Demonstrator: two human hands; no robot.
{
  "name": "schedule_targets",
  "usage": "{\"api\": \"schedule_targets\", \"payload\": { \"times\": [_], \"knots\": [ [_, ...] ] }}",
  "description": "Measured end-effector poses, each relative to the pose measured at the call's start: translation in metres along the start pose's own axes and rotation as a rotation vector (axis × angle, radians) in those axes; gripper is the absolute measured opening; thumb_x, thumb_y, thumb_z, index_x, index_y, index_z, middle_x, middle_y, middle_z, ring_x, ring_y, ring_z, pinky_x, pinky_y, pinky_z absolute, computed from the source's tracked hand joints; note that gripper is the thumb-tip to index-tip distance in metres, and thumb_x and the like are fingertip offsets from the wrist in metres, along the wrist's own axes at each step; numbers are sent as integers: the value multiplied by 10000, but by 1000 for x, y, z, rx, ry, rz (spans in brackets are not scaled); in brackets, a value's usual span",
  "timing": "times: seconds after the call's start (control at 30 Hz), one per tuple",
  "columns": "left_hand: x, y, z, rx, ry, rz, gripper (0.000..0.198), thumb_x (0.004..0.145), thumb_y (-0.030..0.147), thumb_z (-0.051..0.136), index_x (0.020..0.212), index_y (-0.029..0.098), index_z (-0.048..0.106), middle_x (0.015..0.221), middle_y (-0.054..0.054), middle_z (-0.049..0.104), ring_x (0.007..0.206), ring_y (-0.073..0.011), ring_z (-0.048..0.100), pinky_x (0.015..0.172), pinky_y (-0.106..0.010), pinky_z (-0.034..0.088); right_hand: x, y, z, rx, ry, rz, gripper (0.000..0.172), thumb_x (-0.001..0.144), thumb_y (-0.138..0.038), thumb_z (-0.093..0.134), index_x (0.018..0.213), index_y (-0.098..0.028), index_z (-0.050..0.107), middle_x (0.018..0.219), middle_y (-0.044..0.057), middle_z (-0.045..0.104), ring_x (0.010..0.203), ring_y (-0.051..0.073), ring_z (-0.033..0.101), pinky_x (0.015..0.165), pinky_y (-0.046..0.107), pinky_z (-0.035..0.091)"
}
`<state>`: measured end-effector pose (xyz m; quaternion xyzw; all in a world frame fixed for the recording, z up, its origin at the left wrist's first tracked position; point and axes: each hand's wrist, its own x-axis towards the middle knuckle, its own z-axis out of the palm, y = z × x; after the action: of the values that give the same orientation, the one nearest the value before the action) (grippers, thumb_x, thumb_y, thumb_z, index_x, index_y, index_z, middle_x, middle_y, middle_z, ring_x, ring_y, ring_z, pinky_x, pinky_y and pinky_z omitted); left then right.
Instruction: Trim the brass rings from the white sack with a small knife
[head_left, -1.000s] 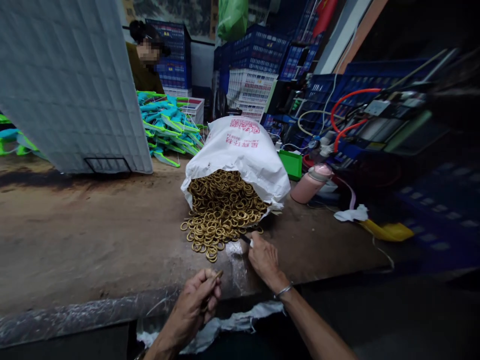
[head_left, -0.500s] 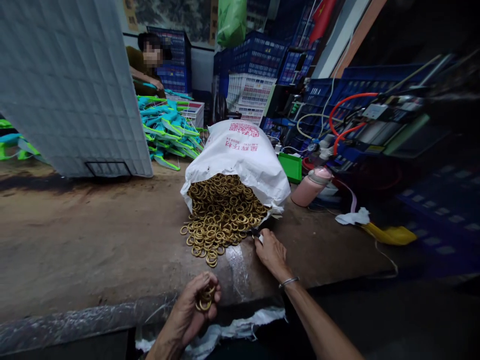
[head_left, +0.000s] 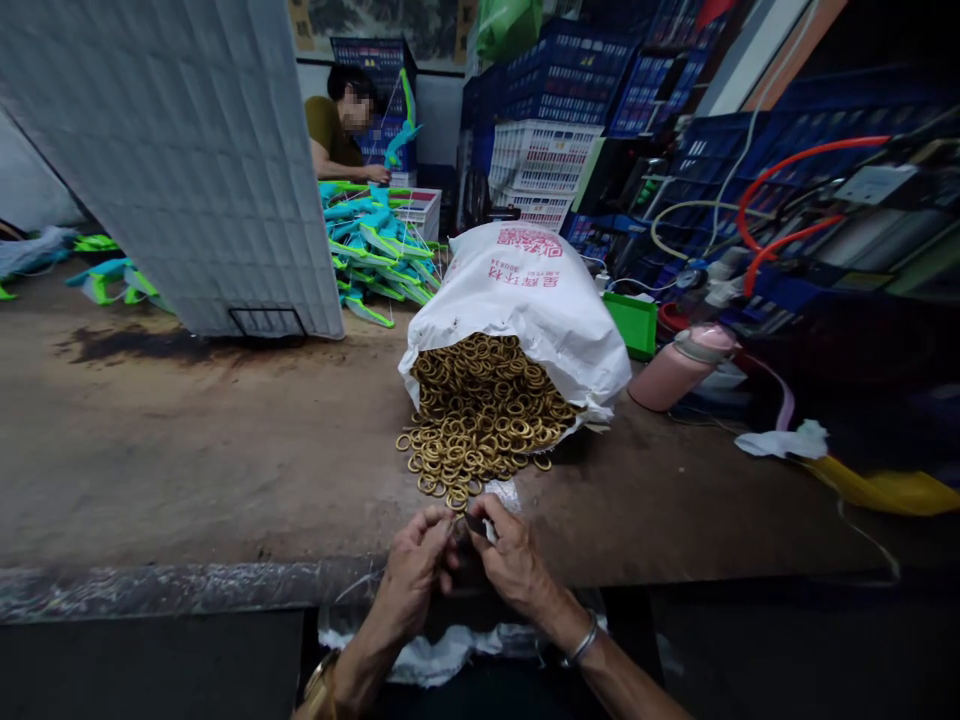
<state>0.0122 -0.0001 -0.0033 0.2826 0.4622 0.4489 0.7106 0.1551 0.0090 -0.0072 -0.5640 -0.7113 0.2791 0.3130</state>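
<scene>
Gold-coloured rings [head_left: 480, 435] spill from the mouth of a white sack [head_left: 517, 285] onto the table in front of me. My left hand [head_left: 420, 565] is just short of the pile, its thumb and fingers pinched together on a gold ring, of which only a sliver shows at the fingertips. Close beside it, my right hand [head_left: 517, 565] grips a small dark tool with a white part [head_left: 480, 527]; its exact kind is too small to make out. The fingertips of both hands almost meet.
A tall pale ribbed panel [head_left: 255, 180] stands at left on the wooden table [head_left: 187, 450]. Behind it lie blue-green toy bows [head_left: 375, 245], with a person [head_left: 337, 130] handling one. At right are a pink bottle [head_left: 682, 370], a green tray [head_left: 631, 325] and red air hoses [head_left: 795, 150].
My right hand has come back from the pile's right edge to my left hand, bringing the tool. The left hand has turned and its fingers have closed. The view has swung left.
</scene>
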Motion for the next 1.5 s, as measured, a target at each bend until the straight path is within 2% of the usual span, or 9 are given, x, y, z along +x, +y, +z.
{"api": "schedule_targets", "payload": {
  "times": [0.17, 0.37, 0.57, 0.73, 0.97, 1.1, 1.23, 1.37, 1.5],
  "knots": [
    [-2, 1, -1, 152, -13, -2, 294, 724, 455, 573, 749, 167, 522, 426, 96, 384, 336, -32, 280, 345, -144, 238, 1, -11, 3, 137, -44, 76, 56, 787, -253, 450, 804, -207, 478, 685, -32, 516, 614, 108, 470, 584, 206, 359],
    [-3, 3, 2, 336, -34, 314, 250, 749, 362, 565, 627, 144, 583, 611, 7, 549, 589, -91, 490, 577, -181, 396, 4, -9, 6, 381, -140, 250, 354, 832, -496, 354, 668, -195, 440, 540, -57, 430, 514, 91, 412, 506, 202, 335],
    [-4, 2, -2, 120, -110, -48, 267, 732, 435, 569, 722, 175, 509, 501, 83, 399, 360, -30, 279, 346, -149, 191, 8, -8, 8, 365, -100, 254, 312, 801, -463, 417, 648, -192, 434, 553, -56, 438, 536, 91, 402, 517, 200, 332],
    [-7, 6, 1, 2, -158, -77, 284, 721, 432, 584, 715, 167, 481, 523, 76, 415, 360, -15, 276, 347, -137, 167, 10, -13, 5, 372, -115, 247, 303, 829, -426, 364, 647, -194, 435, 545, -46, 452, 532, 99, 436, 537, 209, 354],
    [-5, 3, 0, 53, -82, -37, 315, 701, 459, 594, 755, 185, 449, 519, 81, 425, 368, -24, 313, 352, -132, 201, 2, -5, 2, -79, -144, 100, 148, 756, -160, 374, 773, -206, 514, 625, -12, 550, 553, 121, 485, 536, 216, 311],
    [-6, 6, 1, 114, -75, 6, 318, 701, 467, 581, 734, 185, 437, 510, 84, 418, 370, -25, 297, 353, -136, 208, -3, -6, 3, -301, -264, 35, 378, 641, -57, 392, 961, -214, 518, 720, 4, 615, 632, 141, 545, 582, 227, 298],
    [-8, 7, 2, 127, -53, 12, 352, 676, 485, 601, 685, 188, 413, 502, 82, 422, 383, -25, 311, 365, -136, 213, -2, -13, 1, -456, -305, 83, 411, 622, -38, 395, 985, -192, 510, 720, 24, 626, 639, 154, 558, 567, 239, 270],
    [-18, 6, 0, 108, -136, -57, 344, 700, 488, 593, 707, 190, 423, 505, 78, 441, 367, -23, 323, 360, -138, 200, 4, -11, -7, -573, -283, 152, 341, 678, -50, 396, 977, -167, 512, 712, 55, 639, 625, 170, 566, 530, 257, 231],
    [-26, 8, 2, -40, -264, -115, 279, 729, 432, 597, 752, 189, 461, 495, 75, 449, 346, -27, 323, 341, -146, 195, 17, 3, -20, -635, -134, 258, 275, 716, -62, 404, 938, -174, 520, 693, 53, 642, 577, 157, 555, 516, 258, 219]
  ]
}}
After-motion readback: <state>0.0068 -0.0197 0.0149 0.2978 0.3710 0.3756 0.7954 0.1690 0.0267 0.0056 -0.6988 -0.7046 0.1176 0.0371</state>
